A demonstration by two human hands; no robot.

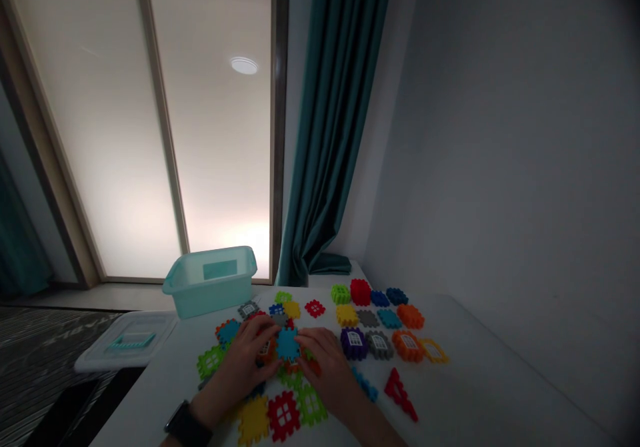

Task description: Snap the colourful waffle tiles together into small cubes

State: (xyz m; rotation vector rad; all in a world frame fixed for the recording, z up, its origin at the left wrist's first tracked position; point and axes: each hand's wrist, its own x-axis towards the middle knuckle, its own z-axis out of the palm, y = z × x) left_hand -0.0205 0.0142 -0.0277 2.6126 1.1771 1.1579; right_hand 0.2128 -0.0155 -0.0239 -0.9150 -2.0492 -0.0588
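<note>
My left hand [240, 374], with a black wristwatch [186, 424], and my right hand [325, 367] meet over a joined cluster of plastic waffle tiles [280, 354]. Its blue tile [288, 344] stands up between my fingertips, with orange and red pieces beneath it, partly hidden by my fingers. Both hands appear to grip this cluster. Loose tiles surround them, including a green one [210, 362] by my left hand and a red one [283, 415] below my wrists. A thin blue piece [365, 385] lies just beyond my right hand.
Rows of colourful tiles [379, 318] cover the white table [490, 374] to the right. A translucent teal plastic bin [210, 280] stands at the far left corner, with its lid [127, 342] beside it. The table's left edge drops to a dark floor.
</note>
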